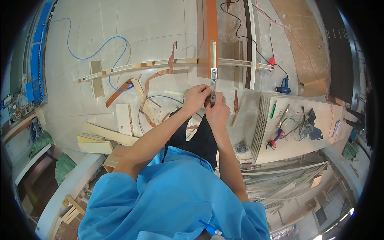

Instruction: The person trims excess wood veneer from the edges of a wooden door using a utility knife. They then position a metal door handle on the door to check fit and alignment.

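My left hand (195, 100) and my right hand (218, 113) are close together in front of me, fingers pinched around the lower part of a narrow silver metal fitting (214, 75). Holes or screw heads show along the fitting; its exact kind is unclear. Its upper end lies at the near end of an orange-brown panel (212, 24), in line with a pale strip (213, 50) along the panel's edge. My fingers hide part of the fitting's lower end.
A slatted rail (120, 69) runs crosswise under the panel. Peeled brown strips (146, 86) and a blue hose (100, 46) lie on the left. To the right are a heat gun (283, 86) and a pale board stack (296, 132) bearing a green-handled tool (273, 109) and power tools.
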